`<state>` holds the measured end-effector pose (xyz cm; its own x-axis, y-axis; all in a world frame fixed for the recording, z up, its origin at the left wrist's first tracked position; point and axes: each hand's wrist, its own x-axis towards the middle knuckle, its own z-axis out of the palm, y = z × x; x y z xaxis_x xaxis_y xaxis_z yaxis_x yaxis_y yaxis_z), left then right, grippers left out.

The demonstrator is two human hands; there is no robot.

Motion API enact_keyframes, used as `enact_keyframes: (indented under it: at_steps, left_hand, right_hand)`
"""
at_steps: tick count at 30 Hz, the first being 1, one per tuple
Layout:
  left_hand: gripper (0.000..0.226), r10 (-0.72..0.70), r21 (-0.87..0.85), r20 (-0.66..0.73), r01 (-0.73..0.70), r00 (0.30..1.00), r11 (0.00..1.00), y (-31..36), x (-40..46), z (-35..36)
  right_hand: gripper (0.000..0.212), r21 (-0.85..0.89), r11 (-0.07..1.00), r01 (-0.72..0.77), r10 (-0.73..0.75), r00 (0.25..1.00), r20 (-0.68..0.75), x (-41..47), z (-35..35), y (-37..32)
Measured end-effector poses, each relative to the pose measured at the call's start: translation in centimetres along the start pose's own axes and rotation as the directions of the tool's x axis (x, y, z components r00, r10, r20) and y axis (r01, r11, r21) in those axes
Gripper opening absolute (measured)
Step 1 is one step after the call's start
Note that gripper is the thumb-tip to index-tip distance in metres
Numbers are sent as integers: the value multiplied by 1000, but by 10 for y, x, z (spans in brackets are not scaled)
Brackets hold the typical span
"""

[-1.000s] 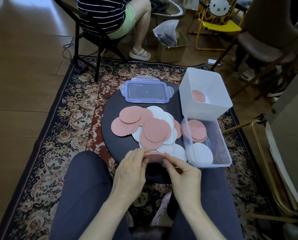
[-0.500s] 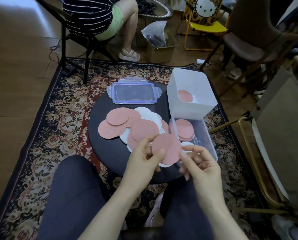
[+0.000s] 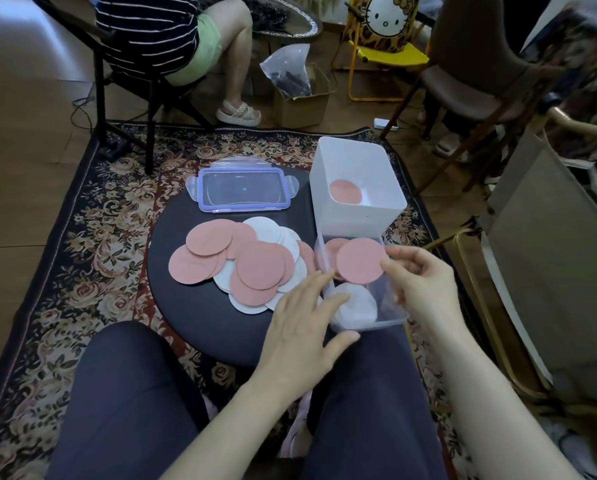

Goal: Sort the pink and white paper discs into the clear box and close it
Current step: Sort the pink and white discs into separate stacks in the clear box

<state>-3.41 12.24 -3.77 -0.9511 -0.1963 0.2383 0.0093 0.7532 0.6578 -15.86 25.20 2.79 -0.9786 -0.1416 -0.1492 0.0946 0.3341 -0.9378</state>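
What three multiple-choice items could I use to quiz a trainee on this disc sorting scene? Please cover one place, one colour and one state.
1. Where does the lid lie?
A. on the clear box
B. on the round table, behind the loose discs
C. on the rug

2. What colour is the disc in the right hand?
A. white
B. blue
C. pink

3. What state is the clear box in?
A. open
B. closed
C. upside down

Answers:
1 B, it lies flat on the dark table.
2 C, it is pink over the box's far end.
3 A, its top is uncovered and discs show inside.
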Motion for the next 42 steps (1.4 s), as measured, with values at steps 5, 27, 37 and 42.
enact_keyframes:
  at_steps: [5,27,37,42]
  left_hand:
    - [37,22,-6,-7,-22,1000,1000,-11,-1,2]
    - [29,28,-38,-42,-30,999,999,-12,-1,4]
    - [31,33,-32,-43,-35,999,999,-11,-1,2]
    - [30,54,-18,-49,-55,997,998,-10,-2,2]
  right_hand:
    - [11,-291,955,62,-60,998,16,33,19,6]
    - [56,-499,863,-79,216,950,224,18,32,-3]
    - [44,-462,887,-12,150,953,263,11,26,4]
    - [41,-607,790,84,82,967,240,6,30,9]
